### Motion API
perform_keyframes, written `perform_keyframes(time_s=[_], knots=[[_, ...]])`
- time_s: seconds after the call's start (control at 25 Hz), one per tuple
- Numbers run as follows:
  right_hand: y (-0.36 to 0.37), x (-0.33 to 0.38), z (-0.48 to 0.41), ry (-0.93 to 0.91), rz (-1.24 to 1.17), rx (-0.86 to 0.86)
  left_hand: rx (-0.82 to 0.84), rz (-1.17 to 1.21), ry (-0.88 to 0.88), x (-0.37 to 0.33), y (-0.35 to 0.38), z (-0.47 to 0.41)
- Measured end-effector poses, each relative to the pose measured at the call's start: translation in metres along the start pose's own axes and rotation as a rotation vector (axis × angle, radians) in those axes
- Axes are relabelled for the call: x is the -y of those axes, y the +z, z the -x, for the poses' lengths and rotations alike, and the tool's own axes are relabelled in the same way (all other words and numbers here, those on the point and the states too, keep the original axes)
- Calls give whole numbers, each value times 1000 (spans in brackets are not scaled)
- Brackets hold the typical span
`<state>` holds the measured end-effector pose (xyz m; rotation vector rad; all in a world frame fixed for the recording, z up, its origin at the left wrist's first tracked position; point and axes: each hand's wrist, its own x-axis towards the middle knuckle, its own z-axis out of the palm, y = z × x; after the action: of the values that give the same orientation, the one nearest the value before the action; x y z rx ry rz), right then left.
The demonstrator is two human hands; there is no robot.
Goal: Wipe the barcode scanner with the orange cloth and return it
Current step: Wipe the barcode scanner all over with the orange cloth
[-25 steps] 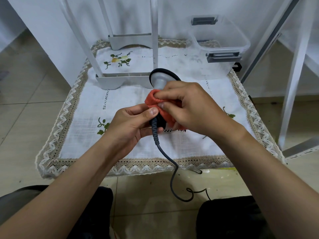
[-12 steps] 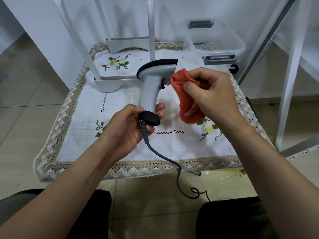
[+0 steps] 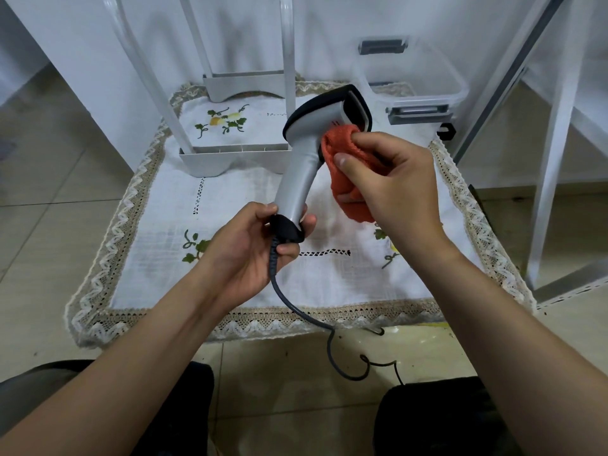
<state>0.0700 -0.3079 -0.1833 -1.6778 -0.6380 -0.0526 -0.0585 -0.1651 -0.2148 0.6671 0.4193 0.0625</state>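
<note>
A grey and black barcode scanner is held upright above the table, its head tilted to the right. My left hand grips the bottom of its handle, where a dark cable runs down to the floor. My right hand is closed on the bunched orange cloth, which presses against the underside of the scanner's head, by the trigger.
A low table carries a white embroidered cloth with a lace border. A white stand with upright bars sits at the back left, a clear plastic bin at the back right. White frame legs rise on the right. My knees are at the bottom.
The scanner went from lying under both hands to being held upright. My right hand lifted the cloth off the handle and has now brought it in against the head's underside.
</note>
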Motion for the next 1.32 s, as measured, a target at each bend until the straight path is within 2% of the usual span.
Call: perform_keyframes(time_s=[0.12, 0.28, 0.4, 0.56, 0.72, 0.88, 1.32], knots=[[-3, -1, -1, -63, 54, -19, -5, -59, 43, 1, 2, 1], [-4, -8, -9, -244, 314, -50, 16, -99, 92, 4, 2, 0], [-3, -13, -11, -307, 401, -60, 15, -94, 105, 5, 1, -1], [-3, -14, -9, -225, 381, 26, 8, -95, 110, 6, -3, -1], [-5, -14, -13, -169, 315, -23, -10, -141, 124, 6, -2, -5], [-7, -12, -14, -83, 314, 67, -57, -199, 153, 7, -6, -6], [-9, -6, -14, 21, 235, 88, -73, -227, 186, 6, -4, -4]])
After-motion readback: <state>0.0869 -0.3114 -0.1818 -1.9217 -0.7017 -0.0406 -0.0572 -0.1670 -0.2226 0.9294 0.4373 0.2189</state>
